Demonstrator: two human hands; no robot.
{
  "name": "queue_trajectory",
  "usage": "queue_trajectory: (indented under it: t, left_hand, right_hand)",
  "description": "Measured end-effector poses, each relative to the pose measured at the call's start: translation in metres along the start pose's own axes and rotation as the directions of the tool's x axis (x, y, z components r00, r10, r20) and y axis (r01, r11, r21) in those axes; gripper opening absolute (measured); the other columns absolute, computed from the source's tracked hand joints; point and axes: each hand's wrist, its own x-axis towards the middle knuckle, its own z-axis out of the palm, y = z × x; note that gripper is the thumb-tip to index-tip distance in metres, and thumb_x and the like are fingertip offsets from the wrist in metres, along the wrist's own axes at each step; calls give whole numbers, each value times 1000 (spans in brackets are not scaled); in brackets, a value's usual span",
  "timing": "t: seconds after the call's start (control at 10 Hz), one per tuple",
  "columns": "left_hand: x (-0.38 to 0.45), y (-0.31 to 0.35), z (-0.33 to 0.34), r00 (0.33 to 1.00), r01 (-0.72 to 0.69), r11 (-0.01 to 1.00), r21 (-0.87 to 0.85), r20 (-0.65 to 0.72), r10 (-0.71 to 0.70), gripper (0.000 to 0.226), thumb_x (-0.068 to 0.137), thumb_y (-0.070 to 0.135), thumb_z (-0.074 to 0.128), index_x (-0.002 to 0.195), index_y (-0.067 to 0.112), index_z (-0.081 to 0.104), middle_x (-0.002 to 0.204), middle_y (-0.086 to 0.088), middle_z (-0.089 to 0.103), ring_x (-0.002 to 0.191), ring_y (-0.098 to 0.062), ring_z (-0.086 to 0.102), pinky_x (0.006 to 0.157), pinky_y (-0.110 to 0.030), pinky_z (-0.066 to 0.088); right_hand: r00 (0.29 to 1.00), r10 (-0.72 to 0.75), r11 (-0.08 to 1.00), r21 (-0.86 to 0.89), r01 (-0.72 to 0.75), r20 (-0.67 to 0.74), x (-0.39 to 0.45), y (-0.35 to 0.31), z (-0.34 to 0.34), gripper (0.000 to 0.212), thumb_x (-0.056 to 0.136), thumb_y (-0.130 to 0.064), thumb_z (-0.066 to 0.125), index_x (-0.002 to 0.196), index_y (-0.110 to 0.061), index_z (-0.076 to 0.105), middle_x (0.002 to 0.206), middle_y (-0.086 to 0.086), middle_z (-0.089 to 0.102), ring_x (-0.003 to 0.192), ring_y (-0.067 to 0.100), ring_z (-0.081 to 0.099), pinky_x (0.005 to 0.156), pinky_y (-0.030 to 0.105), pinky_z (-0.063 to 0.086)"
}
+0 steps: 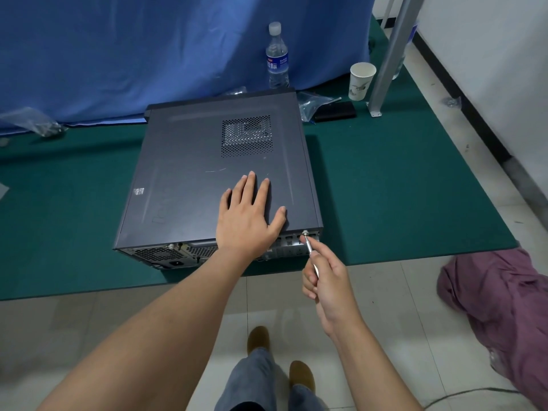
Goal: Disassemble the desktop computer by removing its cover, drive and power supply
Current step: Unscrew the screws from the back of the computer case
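One desktop computer [207, 179] lies flat on its side on the green mat [400, 188], cover [184, 161] up, long axis running away from the viewer, rear panel facing the near table edge. Left hand [246, 221] spread flat on cover. Right hand [326, 280] pinches screwdriver [310, 249], tip at rear corner screw [304, 232]. Beyond: water bottle [277, 57], paper cup [361, 81], contents unseen.

Little can be read. The bottle [277, 59] wears a blue label with white characters, too small to make out. The case cover [207, 179] carries an embossed brand word near its left edge, illegible at this angle, and a small white sticker [138, 191] with blurred print. The paper cup [361, 81] shows only a drawing.
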Motion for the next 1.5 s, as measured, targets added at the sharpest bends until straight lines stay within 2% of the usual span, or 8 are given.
queue_trajectory:
  t: [0.4,0.6,0.7,0.9,1.1,1.2,1.3,1.5]
  left_hand:
    - [-2,1,-3,1000,-2,1000,-7,-3,2,74,88,64,11,151,26,19,160,-2,13,147,-17,7,118,-40,7]
    - [-2,1,-3,1000,-3,1000,-6,-9,3,73,89,63,12,151,26,20,160,-3,14,147,-18,8,117,-40,8]
    - [-2,1,-3,1000,-2,1000,-3,-9,2,72,89,63,13,151,26,20,160,-2,14,147,-18,8,117,-40,8]
    - [-2,1,-3,1000,-4,1000,-3,-5,4,73,88,64,11,151,26,19,160,-2,13,147,-18,7,118,-40,7]
    - [-1,1,-3,1000,-4,1000,0,-9,4,73,88,64,11,151,27,19,160,-2,14,147,-18,8,117,-39,7]
    - [-1,0,-2,1000,-4,1000,-3,-7,4,73,88,64,11,151,27,19,160,-2,14,147,-18,8,117,-39,7]
    - [-2,1,-2,1000,-3,1000,3,-12,3,74,88,64,9,151,26,20,160,-3,15,147,-18,9,117,-40,8]
    - [-2,1,-1,1000,3,1000,5,-10,-3,73,88,64,10,151,27,20,160,-3,14,147,-18,8,117,-41,8]
  right_hand:
    - [984,143,889,423,-176,110,5,5,-2,34,99,-9,32,121,-15,58,49,-2,29,37,5,23,36,19,20]
    - [986,160,877,452,-161,40,3,4,8,32,100,-12,33,119,-14,59,48,-3,29,36,5,23,34,18,20]
    - [980,192,817,546,-184,42,3,4,15,30,101,-16,34,117,-12,59,46,-4,30,35,4,23,32,17,22]
    - [947,249,542,780,-312,205,4,4,10,31,99,-16,35,113,-6,61,45,-6,28,32,4,24,28,16,23]
    - [934,266,484,805,-343,239,7,3,11,26,87,-14,47,95,1,67,44,-5,28,30,5,24,27,16,20]
    - [924,279,492,788,-370,260,7,1,6,25,83,-13,49,74,2,67,44,-4,29,29,5,24,29,15,17]
    - [934,296,587,733,-343,200,8,-1,5,22,88,-14,48,74,-1,59,44,-5,29,30,4,23,29,16,17]
    - [974,112,984,156,-82,-196,6,1,17,29,100,-17,43,75,-6,53,42,-7,30,35,5,23,34,18,20]
